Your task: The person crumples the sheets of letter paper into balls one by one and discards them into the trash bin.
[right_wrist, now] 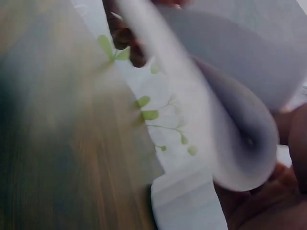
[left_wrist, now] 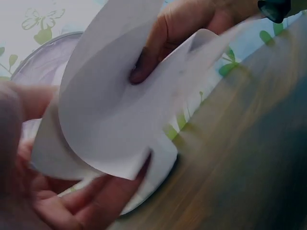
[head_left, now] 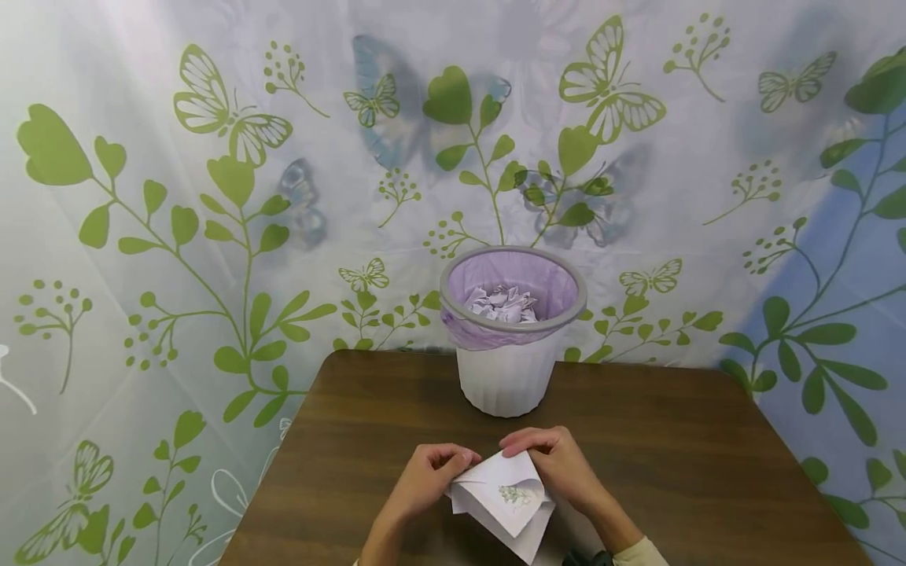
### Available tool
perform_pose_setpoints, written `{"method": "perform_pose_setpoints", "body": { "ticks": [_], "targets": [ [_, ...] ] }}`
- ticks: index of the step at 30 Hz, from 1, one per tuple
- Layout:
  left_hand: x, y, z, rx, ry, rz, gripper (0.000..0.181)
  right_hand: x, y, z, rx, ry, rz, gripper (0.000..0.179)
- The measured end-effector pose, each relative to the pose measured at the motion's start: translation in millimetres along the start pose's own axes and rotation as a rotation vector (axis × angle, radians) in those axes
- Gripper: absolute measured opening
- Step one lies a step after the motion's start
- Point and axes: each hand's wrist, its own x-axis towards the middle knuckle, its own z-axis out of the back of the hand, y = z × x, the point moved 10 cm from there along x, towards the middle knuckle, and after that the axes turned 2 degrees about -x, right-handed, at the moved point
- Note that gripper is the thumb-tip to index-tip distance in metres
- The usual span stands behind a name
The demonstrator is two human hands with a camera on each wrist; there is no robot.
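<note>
A white sheet of paper (head_left: 495, 486), bent over on itself, hangs above the near part of the table between both hands. A small plant-like print in grey-green shows on its face. My left hand (head_left: 425, 481) pinches the sheet at its left side, and my right hand (head_left: 562, 465) grips its upper right edge. The left wrist view shows the paper (left_wrist: 105, 110) curving in a loose roll, with the right thumb pressed on its inner side. Blurred in the right wrist view, the curled paper (right_wrist: 244, 139) covers part of the right hand (right_wrist: 268, 206).
Beyond the hands, a white bin (head_left: 506, 381) with a grey rim and purple liner stands at the table's back, holding crumpled paper (head_left: 502, 305). The brown wooden table (head_left: 658, 440) ends at a curtain (head_left: 340, 196) with leaves and butterflies. A dark object (head_left: 587, 558) sits by the right wrist.
</note>
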Motion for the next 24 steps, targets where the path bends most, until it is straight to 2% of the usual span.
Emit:
{"method": "perform_pose_setpoints", "body": {
  "ticks": [3, 6, 8, 12, 14, 16, 20, 24],
  "targets": [
    [-1.8, 2.4, -12.8, 0.05, 0.108, 0.001, 0.023, -0.5, 6.4, -11.4, -0.001, 0.11, 0.077, 0.029],
    [-4.2, 5.1, -22.0, 0.047, 0.172, 0.009, 0.022, -1.9, 10.1, -18.1, 0.022, 0.164, 0.117, 0.024],
    [-5.2, 6.0, -25.8, 0.029, 0.188, 0.013, 0.022, -2.6, 10.0, -19.8, 0.039, 0.172, 0.112, 0.021],
    [-4.9, 6.1, -28.0, -0.006, 0.166, 0.015, 0.02, -1.5, 3.7, -19.5, 0.047, 0.163, 0.014, 0.028],
    [-4.3, 6.0, -24.9, -0.024, 0.117, 0.018, 0.018, 0.0, -0.9, -15.9, 0.022, 0.136, -0.05, 0.032],
    [-2.9, 6.0, -17.9, -0.045, 0.037, 0.021, 0.016, 1.4, -4.6, -11.2, 0.001, 0.107, -0.104, 0.037],
    [-0.5, 8.7, 2.8, -0.122, -0.172, 0.045, 0.015, 1.5, -7.4, -4.4, 0.024, 0.067, -0.203, 0.048],
    [-0.4, 8.0, 19.9, -0.171, -0.357, 0.031, 0.013, 1.4, -6.5, -5.2, 0.047, 0.042, -0.242, 0.05]
  ]
}}
